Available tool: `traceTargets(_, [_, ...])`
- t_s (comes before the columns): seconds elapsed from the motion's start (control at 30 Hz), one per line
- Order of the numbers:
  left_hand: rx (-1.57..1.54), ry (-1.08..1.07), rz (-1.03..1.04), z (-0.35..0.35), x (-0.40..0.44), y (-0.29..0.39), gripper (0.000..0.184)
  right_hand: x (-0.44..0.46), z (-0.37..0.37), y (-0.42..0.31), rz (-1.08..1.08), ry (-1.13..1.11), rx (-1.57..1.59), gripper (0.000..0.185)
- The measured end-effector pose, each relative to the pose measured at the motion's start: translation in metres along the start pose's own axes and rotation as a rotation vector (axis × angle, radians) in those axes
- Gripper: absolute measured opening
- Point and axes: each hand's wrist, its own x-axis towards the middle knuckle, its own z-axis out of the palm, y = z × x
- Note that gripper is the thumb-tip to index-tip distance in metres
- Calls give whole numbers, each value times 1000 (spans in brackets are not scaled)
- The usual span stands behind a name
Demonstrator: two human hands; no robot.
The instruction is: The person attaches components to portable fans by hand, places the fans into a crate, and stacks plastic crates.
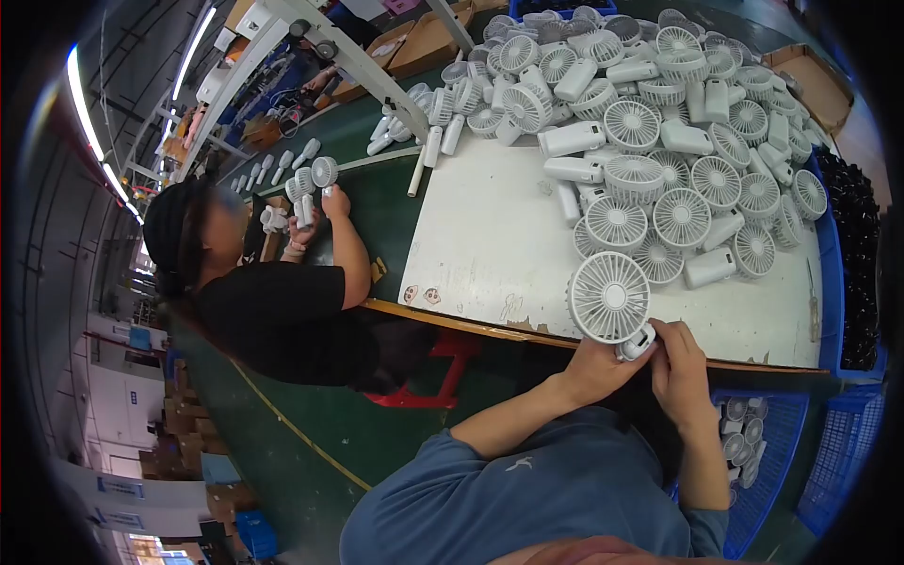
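Being clasped by fingers of the left hand (599,371), one white fan (610,298) is held before the fan heap (633,127); whether it is pinched by those of the right hand (682,365) cannot be told.

We record a co-worker (273,306) in a black cap (176,221) and black shirt, with a red stool (456,367) near the legs. We note a yellow line (284,415) on the green floor (306,504), cardboard boxes (185,447) stacked behind, a blue box (255,534) and lit ceiling tubes (84,105).
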Motion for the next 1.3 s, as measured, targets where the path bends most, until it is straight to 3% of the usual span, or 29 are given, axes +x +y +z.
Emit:
traceTargets(0.03, [84, 33, 75, -3, 0, -4, 29, -5, 10, 3, 114, 33, 258, 26])
traceTargets(0.07, [6, 35, 10, -3, -4, -9, 29, -9, 14, 4, 226, 65, 515, 22])
traceTargets(0.1, [5, 37, 10, -3, -7, -11, 29, -12, 12, 7, 226, 63, 513, 22])
traceTargets(0.17, [-103, 40, -104, -2, -11, -13, 28, -17, 7, 13, 643, -151, 1294, 19])
traceTargets(0.2, [-107, 41, -101, -1, -10, -12, 28, -16, 7, 8, 667, -83, 1301, 20])
traceTargets(0.3, [-97, -1, -192, -3, -4, -2, 26, -18, 2, 11, 565, -4, 1125, 22])
traceTargets(0.33, [-281, -140, -422, -8, 1, 8, 25, -14, -3, 9, 566, -1, 1124, 22])
traceTargets(0.37, [-464, -281, -653, -11, 4, 14, 25, -5, -12, 4, 288, 40, 768, 25])
traceTargets(0.4, [-567, -366, -645, -13, 4, 15, 26, 3, -19, -2, 16, 75, 407, 28])
traceTargets(0.5, [-787, -438, -661, -15, -2, 13, 30, 19, -31, -20, -94, 6, 193, 35])
traceTargets(0.53, [-805, -460, -602, -14, -6, 6, 39, 26, -35, -24, -204, 1, 110, 36])
traceTargets(0.67, [-985, -407, -555, -12, -15, -10, 61, 36, -33, -32, -260, -35, 52, 39])
traceTargets(0.8, [-1143, -338, -696, -10, -15, -5, 62, 33, -26, -44, -223, -55, -42, 47])
traceTargets(0.9, [-1098, -92, -757, 6, -16, 2, 60, 23, -21, -49, -150, -85, -74, 55])
traceTargets(1.0, [-1158, -4, -751, 15, -17, 4, 58, 16, -11, -50, -110, -45, -73, 61])
traceTargets(1.1, [-1104, 16, -744, 16, -20, -6, 60, 0, 8, -40, -95, 47, -73, 65])
traceTargets(1.17, [8, -325, -50, 4, -11, 0, 73, -14, 20, -25, -43, 121, 114, 60])
traceTargets(1.2, [-1, -115, 49, 9, -2, 27, 91, -20, 24, -25, 35, 93, 309, 57])
traceTargets(1.23, [0, -110, 46, 1, 1, 34, 91, -26, 27, -25, 117, 80, 503, 54])
traceTargets(1.3, [254, -387, 85, -12, 6, 42, 97, -45, 18, -5, 492, 101, 1387, 52])
